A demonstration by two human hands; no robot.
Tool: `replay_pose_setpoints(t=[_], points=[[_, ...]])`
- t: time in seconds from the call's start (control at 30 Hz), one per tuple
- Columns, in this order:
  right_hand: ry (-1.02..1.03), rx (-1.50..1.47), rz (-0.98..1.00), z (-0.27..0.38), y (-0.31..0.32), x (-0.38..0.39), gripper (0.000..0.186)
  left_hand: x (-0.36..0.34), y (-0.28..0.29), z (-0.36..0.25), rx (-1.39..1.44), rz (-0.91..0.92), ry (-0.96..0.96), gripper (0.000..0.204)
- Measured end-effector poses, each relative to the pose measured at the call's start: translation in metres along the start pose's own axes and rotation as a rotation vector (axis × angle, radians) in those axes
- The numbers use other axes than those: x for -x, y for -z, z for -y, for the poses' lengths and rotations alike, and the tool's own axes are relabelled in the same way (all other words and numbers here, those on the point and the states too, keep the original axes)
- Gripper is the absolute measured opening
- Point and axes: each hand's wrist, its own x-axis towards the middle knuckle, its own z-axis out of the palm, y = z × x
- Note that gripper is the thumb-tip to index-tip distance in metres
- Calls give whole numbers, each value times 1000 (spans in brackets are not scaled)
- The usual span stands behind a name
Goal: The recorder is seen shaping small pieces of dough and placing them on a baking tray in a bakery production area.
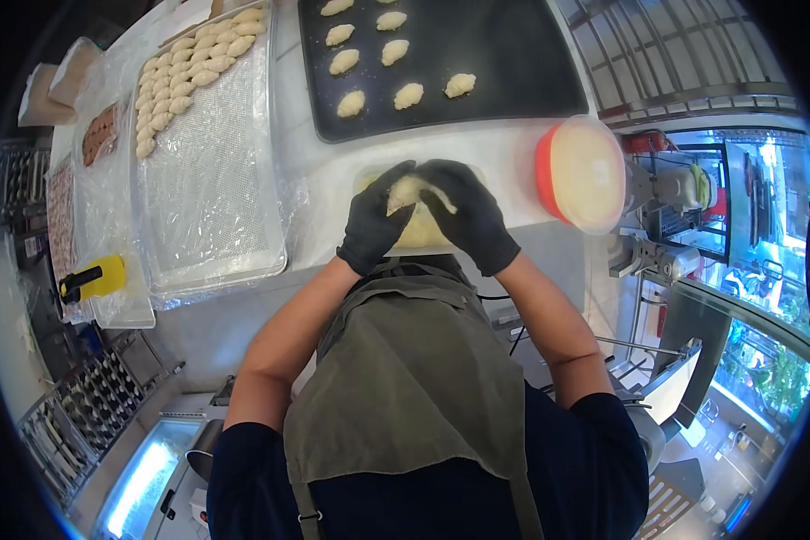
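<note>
At your far left, brown pieces (pixel 100 135) lie under clear plastic film, and nearer you sits a rounded yellow object with a black handle (pixel 94 277). Just to their right on the white bench (pixel 513 148) is a long, pale tray with a fine-meshed surface (pixel 209 171), its far end packed with rows of pale, tapered dough pieces (pixel 202 58) and clear film lying along its edges. In the middle, your left hand in a black glove (pixel 375 216) has its fingers curled inward around one side of a small, pale dough piece (pixel 405 193), held in front of your olive-green cloth apron (pixel 405 387). That piece is between your two hands, above a shallow container holding pale yellow material (pixel 423 234). Your right hand in a black glove (pixel 466 216) closes in from the other side, fingers bent over the same piece; you cannot tell which hand bears more of it. Beyond your hands, a large black rectangular baking tray (pixel 522 54) carries eight visible pale dough portions, spaced apart, mostly toward its left. Right of your hands stands a red, round-cornered tub (pixel 544 175) with a pale top, near a metal rack (pixel 670 49) at the far right.
</note>
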Motion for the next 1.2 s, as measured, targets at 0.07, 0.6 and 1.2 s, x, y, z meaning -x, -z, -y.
replay_pose_setpoints(t=[0.07,0.6,1.2], points=[[-45,18,-22,0,-3,8,51,0,-1,0,17,8,-8,72],[203,351,209,9,-20,31,74,1,18,-14,-19,128,76,88],[-22,165,558,-19,4,-5,63,-1,-13,-1,-71,37,-143,92]])
